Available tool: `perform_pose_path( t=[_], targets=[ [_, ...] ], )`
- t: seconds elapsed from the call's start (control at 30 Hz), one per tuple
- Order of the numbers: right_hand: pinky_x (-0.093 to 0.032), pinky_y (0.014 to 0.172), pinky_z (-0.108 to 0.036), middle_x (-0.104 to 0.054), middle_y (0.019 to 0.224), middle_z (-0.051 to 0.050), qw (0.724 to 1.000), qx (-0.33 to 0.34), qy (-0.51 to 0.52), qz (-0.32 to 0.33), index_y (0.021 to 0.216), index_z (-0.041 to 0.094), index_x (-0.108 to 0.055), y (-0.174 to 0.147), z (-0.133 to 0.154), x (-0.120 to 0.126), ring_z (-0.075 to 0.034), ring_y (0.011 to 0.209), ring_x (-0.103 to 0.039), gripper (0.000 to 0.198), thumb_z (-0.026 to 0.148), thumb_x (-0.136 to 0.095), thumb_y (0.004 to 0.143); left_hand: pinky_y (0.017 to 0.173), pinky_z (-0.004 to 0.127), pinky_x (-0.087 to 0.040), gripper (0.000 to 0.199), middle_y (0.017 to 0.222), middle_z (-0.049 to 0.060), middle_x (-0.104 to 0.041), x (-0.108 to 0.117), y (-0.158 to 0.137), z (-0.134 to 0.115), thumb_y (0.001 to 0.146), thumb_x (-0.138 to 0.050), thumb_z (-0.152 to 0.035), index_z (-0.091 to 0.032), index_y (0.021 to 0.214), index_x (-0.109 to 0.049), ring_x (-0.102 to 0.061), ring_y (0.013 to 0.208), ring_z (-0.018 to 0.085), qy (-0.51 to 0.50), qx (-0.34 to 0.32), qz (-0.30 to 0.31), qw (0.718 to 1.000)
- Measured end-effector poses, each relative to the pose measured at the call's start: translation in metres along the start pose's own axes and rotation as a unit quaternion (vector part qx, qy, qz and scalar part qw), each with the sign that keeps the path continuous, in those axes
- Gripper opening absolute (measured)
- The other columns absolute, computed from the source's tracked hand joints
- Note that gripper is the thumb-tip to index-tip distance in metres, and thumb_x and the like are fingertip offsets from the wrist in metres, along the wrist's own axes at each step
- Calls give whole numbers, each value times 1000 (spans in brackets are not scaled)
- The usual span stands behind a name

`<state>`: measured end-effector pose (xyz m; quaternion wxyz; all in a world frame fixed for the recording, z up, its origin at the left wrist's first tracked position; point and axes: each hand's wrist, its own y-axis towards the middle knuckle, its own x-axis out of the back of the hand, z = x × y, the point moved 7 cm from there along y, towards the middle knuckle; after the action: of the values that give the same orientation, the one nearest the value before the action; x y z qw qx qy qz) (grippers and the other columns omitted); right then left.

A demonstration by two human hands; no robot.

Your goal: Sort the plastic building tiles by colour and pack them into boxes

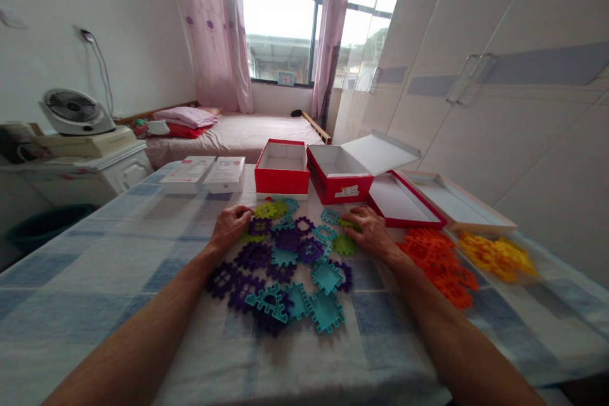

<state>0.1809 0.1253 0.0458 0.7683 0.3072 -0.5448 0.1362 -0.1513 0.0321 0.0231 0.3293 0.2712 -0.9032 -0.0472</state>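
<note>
Mixed interlocking plastic tiles lie in a loose heap at the middle of the table: purple tiles (pixel 288 240), turquoise tiles (pixel 326 312) and lime green tiles (pixel 343 244). At the heap's left far edge is my left hand (pixel 231 226), its fingers curled beside a lime green tile (pixel 265 210); what lies under the fingertips is hidden. Across the heap, my right hand (pixel 372 231) has its fingers closed over another lime green tile (pixel 351 223), which is partly covered. To the right of my right forearm are separate piles of orange tiles (pixel 438 266) and yellow tiles (pixel 497 257).
Behind the heap stand an open red box (pixel 283 181) and a second red box (pixel 339 189) with its lid raised. Further right are a red-edged lid (pixel 409 208) and a pale tray (pixel 464 203). Two white boxes (pixel 223 176) sit at the back left of the checked tablecloth (pixel 118 285).
</note>
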Motion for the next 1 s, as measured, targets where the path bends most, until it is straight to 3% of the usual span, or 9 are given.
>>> perform_pose_path(
  t=[0.17, 0.33, 0.5, 0.67, 0.9, 1.0],
  targets=[
    [-30, 99, -41, -55, 122, -9, 998, -43, -30, -40, 111, 24, -64, 0, -6, 4, -25, 119, -40, 32, 36, -48, 87, 62, 24, -45, 40, 73, 5, -71, 1, 0, -1, 67, -51, -45, -14, 79, -71, -62, 68, 19, 1, 1, -2, 1000],
    [-27, 102, -40, -58, 120, -7, 995, 31, -48, -84, 106, 22, -65, -4, 25, 18, -24, 124, -37, 27, 28, -49, 87, 60, 25, -44, 39, 69, 5, -70, 2, -1, -3, 67, -50, -45, -13, 78, -71, -62, 66, 19, 0, -3, -4, 1000],
    [-35, 95, -36, -65, 102, -8, 995, 80, -51, 7, 102, 19, -67, -13, 48, 19, -23, 109, -49, 25, 26, -51, 85, 61, 25, -44, 37, 69, 4, -70, 2, -2, -5, 68, -49, -42, -13, 77, -71, -61, 66, 19, -2, -8, -2, 1000],
    [-40, 91, -38, -66, 101, -10, 988, 97, -52, 106, 104, 19, -67, -32, 55, 11, -26, 105, -51, 30, 31, -62, 78, 61, 24, -44, 37, 70, 4, -70, 2, -3, -6, 69, -49, -42, -14, 78, -71, -61, 68, 19, -3, -9, -2, 1000],
    [-41, 90, -34, -65, 99, -8, 986, 107, -34, 127, 105, 20, -65, -46, 66, -1, -22, 101, -54, 28, 18, -50, 82, 61, 24, -44, 39, 70, 5, -71, 2, -2, -6, 67, -49, -44, -14, 77, -71, -62, 67, 20, -3, -11, -5, 1000],
    [-42, 90, -33, -61, 112, -9, 986, 95, -17, 139, 113, 19, -62, -48, 63, -1, -21, 102, -55, 38, 15, -49, 78, 61, 25, -44, 38, 72, 5, -71, 1, -1, -5, 68, -48, -43, -14, 77, -71, -62, 67, 19, -2, -16, -5, 1000]
  ],
)
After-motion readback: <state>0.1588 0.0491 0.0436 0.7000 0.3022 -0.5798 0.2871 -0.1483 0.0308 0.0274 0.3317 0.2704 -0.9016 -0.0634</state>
